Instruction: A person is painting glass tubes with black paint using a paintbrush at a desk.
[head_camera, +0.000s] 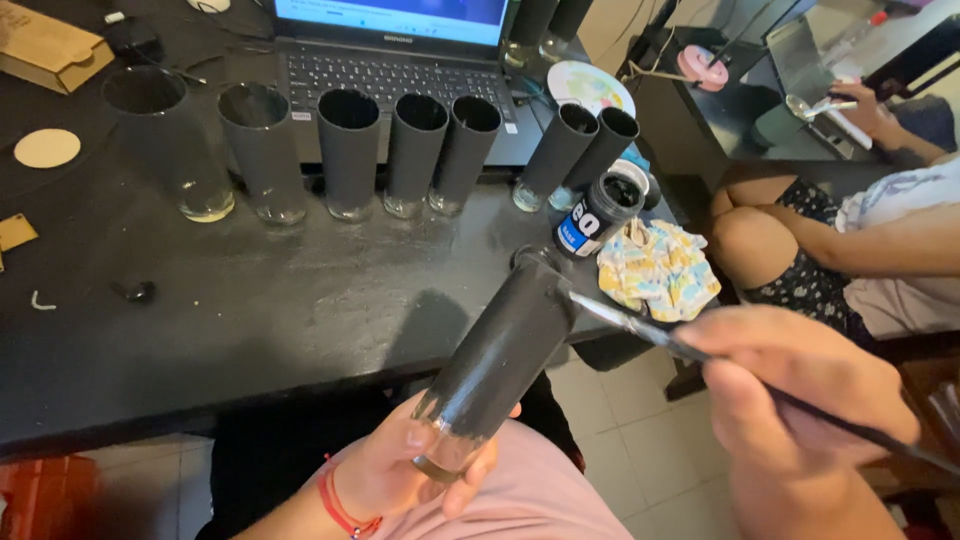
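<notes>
My left hand (395, 470) grips the clear base of a tall glass (500, 350) coated in black paint, held tilted with its mouth pointing up toward the table edge. In my right hand (800, 390) is a thin paintbrush (640, 325), its tip touching the glass near the rim. An open jar of black paint (597, 212) stands on the black table (250, 310) just beyond the glass. Behind it, several black-painted glasses (348, 150) stand in a row.
An open laptop (390, 60) sits behind the row of glasses. A crumpled patterned cloth (660, 270) lies at the table's right edge. A cardboard box (50, 45) and a round wooden disc (46, 148) are at far left. Another person (850, 240) sits to the right.
</notes>
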